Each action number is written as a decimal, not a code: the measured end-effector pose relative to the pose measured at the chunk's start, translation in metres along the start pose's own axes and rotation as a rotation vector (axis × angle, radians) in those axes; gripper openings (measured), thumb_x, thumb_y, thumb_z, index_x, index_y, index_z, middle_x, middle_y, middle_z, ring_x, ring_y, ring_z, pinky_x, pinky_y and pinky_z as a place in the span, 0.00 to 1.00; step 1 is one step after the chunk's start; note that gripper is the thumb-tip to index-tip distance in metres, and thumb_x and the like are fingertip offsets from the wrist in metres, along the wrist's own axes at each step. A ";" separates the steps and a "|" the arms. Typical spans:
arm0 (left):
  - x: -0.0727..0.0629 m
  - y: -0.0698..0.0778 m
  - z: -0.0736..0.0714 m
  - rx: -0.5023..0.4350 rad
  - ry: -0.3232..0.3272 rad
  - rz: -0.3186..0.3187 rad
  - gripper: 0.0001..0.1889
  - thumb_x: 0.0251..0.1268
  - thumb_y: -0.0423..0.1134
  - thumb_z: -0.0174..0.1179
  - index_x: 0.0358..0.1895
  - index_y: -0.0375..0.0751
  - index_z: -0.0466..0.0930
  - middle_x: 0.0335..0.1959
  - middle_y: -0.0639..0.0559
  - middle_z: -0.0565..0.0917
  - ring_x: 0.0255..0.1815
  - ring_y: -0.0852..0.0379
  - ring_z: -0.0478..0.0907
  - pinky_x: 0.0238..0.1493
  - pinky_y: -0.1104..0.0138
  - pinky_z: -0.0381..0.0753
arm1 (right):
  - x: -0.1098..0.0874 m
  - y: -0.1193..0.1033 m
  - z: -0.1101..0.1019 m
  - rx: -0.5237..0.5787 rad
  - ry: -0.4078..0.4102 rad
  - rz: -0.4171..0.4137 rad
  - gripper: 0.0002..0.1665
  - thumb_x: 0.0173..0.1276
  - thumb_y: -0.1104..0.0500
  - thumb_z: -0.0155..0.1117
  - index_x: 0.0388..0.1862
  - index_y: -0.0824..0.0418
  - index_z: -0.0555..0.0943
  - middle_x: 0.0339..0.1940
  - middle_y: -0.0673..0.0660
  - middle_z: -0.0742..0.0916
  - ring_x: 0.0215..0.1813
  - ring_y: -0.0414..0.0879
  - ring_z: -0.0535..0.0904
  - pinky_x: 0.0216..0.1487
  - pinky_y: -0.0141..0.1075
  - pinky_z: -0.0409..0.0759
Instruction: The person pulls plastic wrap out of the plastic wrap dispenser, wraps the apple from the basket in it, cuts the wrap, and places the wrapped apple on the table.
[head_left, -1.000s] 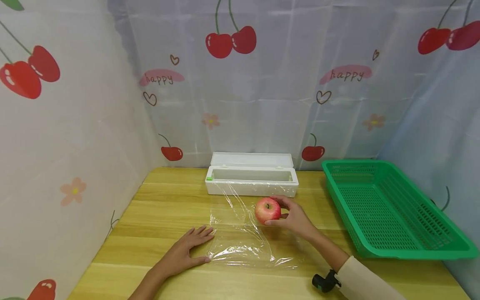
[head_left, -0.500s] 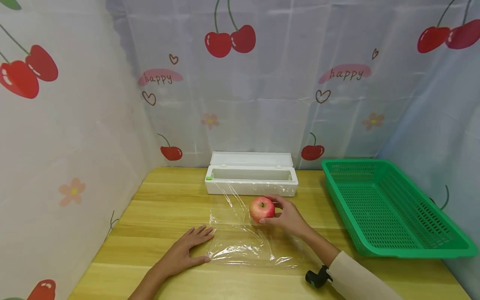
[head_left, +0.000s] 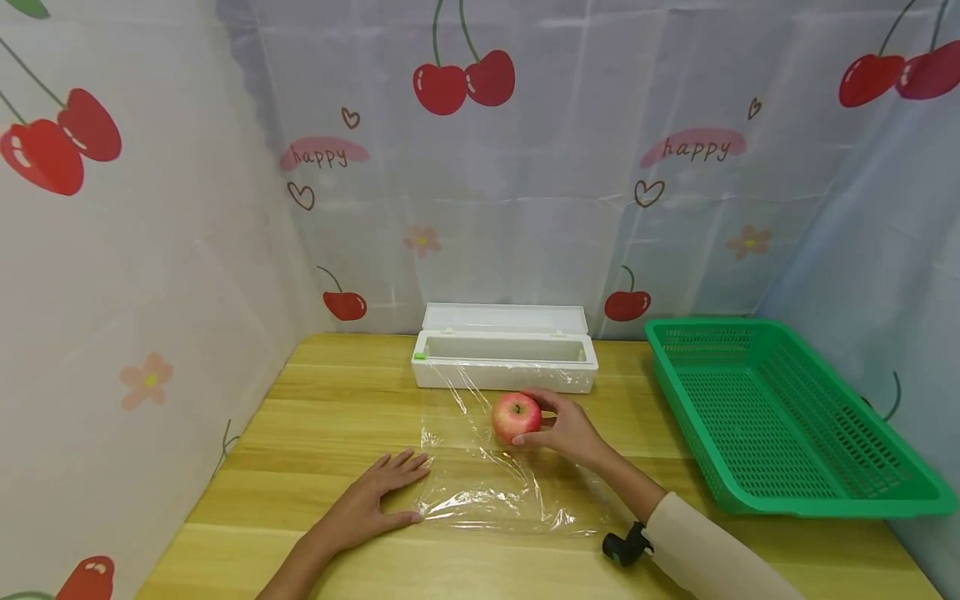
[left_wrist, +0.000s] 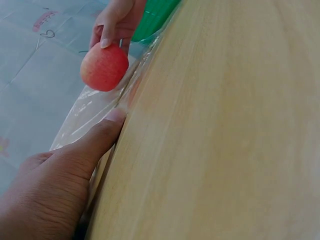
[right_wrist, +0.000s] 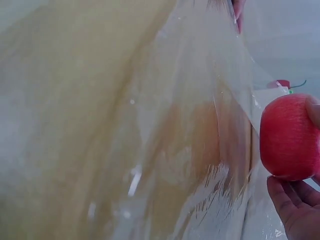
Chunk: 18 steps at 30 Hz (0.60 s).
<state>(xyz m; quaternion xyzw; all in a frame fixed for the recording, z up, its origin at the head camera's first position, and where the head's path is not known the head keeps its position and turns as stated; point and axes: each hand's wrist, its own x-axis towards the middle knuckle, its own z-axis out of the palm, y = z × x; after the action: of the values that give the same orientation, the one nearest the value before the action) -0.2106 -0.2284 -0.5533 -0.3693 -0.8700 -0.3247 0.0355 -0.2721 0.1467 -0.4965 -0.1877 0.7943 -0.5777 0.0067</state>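
Head view looks forward and down; both closer wrist views share the apple.

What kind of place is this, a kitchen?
Probably not a working kitchen; it looks more like a small curtained-off booth set up for filming. Cherry-printed sheets enclose a wooden table on three sides, and a small black device sits at the person's right wrist.

I can see the left hand palm down, below and left of centre, fingers nearly straight, thumb apart, bare forearm running off the bottom edge. Near mid-frame the right hand has its grip curled, sleeved forearm slanting in from the lower right.
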 end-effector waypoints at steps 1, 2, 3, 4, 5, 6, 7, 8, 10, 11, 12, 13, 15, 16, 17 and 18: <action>0.000 0.000 0.000 -0.002 0.000 0.000 0.36 0.63 0.56 0.69 0.73 0.47 0.72 0.76 0.50 0.69 0.78 0.41 0.59 0.75 0.42 0.48 | 0.001 0.001 0.000 0.003 -0.001 0.000 0.45 0.49 0.64 0.86 0.66 0.67 0.76 0.62 0.64 0.82 0.59 0.58 0.82 0.56 0.44 0.84; 0.000 0.000 0.000 -0.005 -0.001 0.000 0.36 0.63 0.56 0.69 0.73 0.47 0.72 0.76 0.49 0.69 0.78 0.41 0.59 0.75 0.43 0.48 | 0.001 0.002 0.000 0.007 -0.001 -0.001 0.44 0.49 0.64 0.85 0.66 0.67 0.76 0.62 0.64 0.82 0.59 0.58 0.82 0.56 0.45 0.85; 0.000 0.000 0.000 -0.006 -0.001 0.000 0.36 0.63 0.56 0.69 0.73 0.47 0.73 0.76 0.49 0.69 0.78 0.41 0.59 0.75 0.43 0.48 | 0.002 0.003 0.001 0.010 -0.002 0.000 0.44 0.49 0.64 0.85 0.66 0.67 0.76 0.62 0.64 0.82 0.59 0.59 0.82 0.56 0.45 0.84; 0.000 0.000 0.000 -0.006 -0.002 -0.001 0.36 0.63 0.56 0.69 0.73 0.47 0.72 0.76 0.49 0.69 0.78 0.41 0.59 0.75 0.43 0.47 | 0.002 0.004 0.001 0.007 -0.003 0.001 0.44 0.49 0.64 0.85 0.66 0.67 0.76 0.62 0.64 0.82 0.59 0.59 0.82 0.57 0.46 0.84; 0.000 0.000 0.000 -0.008 -0.003 -0.004 0.36 0.63 0.56 0.69 0.73 0.47 0.73 0.76 0.49 0.68 0.79 0.41 0.58 0.75 0.43 0.47 | 0.002 0.005 0.001 0.005 -0.004 0.004 0.44 0.49 0.64 0.85 0.66 0.67 0.76 0.63 0.65 0.82 0.59 0.59 0.82 0.56 0.46 0.84; 0.000 0.000 0.000 -0.012 -0.004 -0.006 0.36 0.63 0.56 0.69 0.73 0.47 0.73 0.76 0.49 0.68 0.79 0.41 0.58 0.75 0.43 0.47 | 0.002 0.006 0.001 0.002 -0.006 0.007 0.45 0.49 0.64 0.85 0.67 0.67 0.76 0.63 0.64 0.81 0.59 0.60 0.82 0.56 0.46 0.85; 0.000 -0.001 0.000 -0.012 -0.005 -0.007 0.36 0.63 0.56 0.69 0.73 0.47 0.73 0.76 0.49 0.68 0.79 0.41 0.58 0.75 0.43 0.47 | 0.003 0.006 0.002 -0.006 -0.006 0.010 0.45 0.49 0.64 0.85 0.67 0.67 0.76 0.63 0.65 0.81 0.59 0.60 0.82 0.56 0.46 0.85; 0.000 -0.001 0.000 -0.012 -0.007 -0.008 0.36 0.63 0.57 0.68 0.73 0.47 0.73 0.76 0.49 0.68 0.79 0.41 0.58 0.75 0.43 0.47 | 0.002 0.007 0.002 -0.014 -0.006 0.012 0.45 0.49 0.63 0.86 0.67 0.66 0.76 0.63 0.64 0.81 0.59 0.60 0.82 0.55 0.45 0.85; 0.000 -0.001 0.000 -0.009 -0.012 -0.011 0.37 0.64 0.58 0.68 0.73 0.47 0.72 0.76 0.49 0.68 0.79 0.41 0.58 0.75 0.43 0.47 | 0.002 0.009 0.003 -0.047 -0.004 0.007 0.46 0.49 0.62 0.86 0.67 0.67 0.76 0.63 0.65 0.81 0.59 0.60 0.83 0.54 0.44 0.85; 0.001 -0.001 0.000 -0.009 -0.015 -0.012 0.37 0.64 0.58 0.67 0.73 0.47 0.72 0.76 0.49 0.68 0.79 0.41 0.58 0.75 0.42 0.48 | 0.002 0.010 0.003 -0.054 -0.002 0.007 0.46 0.48 0.62 0.86 0.67 0.67 0.76 0.62 0.65 0.82 0.58 0.60 0.83 0.53 0.43 0.86; 0.001 -0.001 0.000 -0.006 -0.017 -0.012 0.37 0.64 0.58 0.67 0.73 0.48 0.72 0.76 0.49 0.68 0.79 0.41 0.58 0.75 0.42 0.48 | 0.001 0.010 0.003 -0.061 0.000 0.003 0.46 0.48 0.62 0.86 0.66 0.67 0.76 0.62 0.65 0.82 0.58 0.60 0.83 0.53 0.42 0.86; 0.001 -0.002 0.000 -0.002 -0.021 -0.014 0.37 0.64 0.59 0.67 0.73 0.48 0.72 0.76 0.49 0.68 0.79 0.41 0.58 0.76 0.42 0.48 | 0.001 0.011 0.004 -0.066 0.003 0.000 0.46 0.48 0.62 0.86 0.66 0.67 0.76 0.61 0.65 0.82 0.57 0.60 0.83 0.51 0.42 0.87; 0.001 -0.002 0.001 0.000 -0.027 -0.020 0.37 0.64 0.59 0.66 0.74 0.49 0.71 0.76 0.50 0.68 0.79 0.42 0.57 0.76 0.44 0.48 | 0.000 0.013 0.004 -0.067 0.007 -0.007 0.45 0.48 0.63 0.86 0.66 0.68 0.77 0.61 0.65 0.83 0.57 0.60 0.83 0.50 0.40 0.87; 0.001 -0.002 0.001 -0.001 -0.028 -0.022 0.37 0.64 0.59 0.66 0.74 0.49 0.71 0.76 0.50 0.67 0.79 0.42 0.57 0.76 0.45 0.47 | 0.000 0.014 0.004 -0.063 0.009 -0.007 0.45 0.47 0.63 0.87 0.66 0.67 0.77 0.60 0.64 0.83 0.57 0.59 0.83 0.49 0.40 0.87; 0.001 -0.002 0.001 -0.001 -0.027 -0.024 0.37 0.64 0.59 0.66 0.74 0.49 0.71 0.76 0.50 0.67 0.79 0.42 0.57 0.76 0.46 0.47 | 0.000 0.014 0.005 -0.059 0.012 -0.009 0.45 0.47 0.63 0.87 0.65 0.67 0.77 0.59 0.64 0.84 0.56 0.59 0.83 0.48 0.40 0.88; 0.001 -0.002 0.001 -0.001 -0.027 -0.024 0.37 0.65 0.59 0.66 0.74 0.49 0.71 0.76 0.50 0.67 0.79 0.42 0.57 0.76 0.47 0.46 | 0.000 0.014 0.005 -0.060 0.012 -0.014 0.45 0.47 0.63 0.87 0.65 0.67 0.77 0.59 0.64 0.84 0.56 0.59 0.83 0.48 0.40 0.88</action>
<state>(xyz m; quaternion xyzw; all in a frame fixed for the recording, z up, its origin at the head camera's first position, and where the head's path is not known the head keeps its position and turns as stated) -0.2127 -0.2280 -0.5548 -0.3632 -0.8746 -0.3207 0.0196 -0.2753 0.1462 -0.5111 -0.1898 0.8099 -0.5549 -0.0077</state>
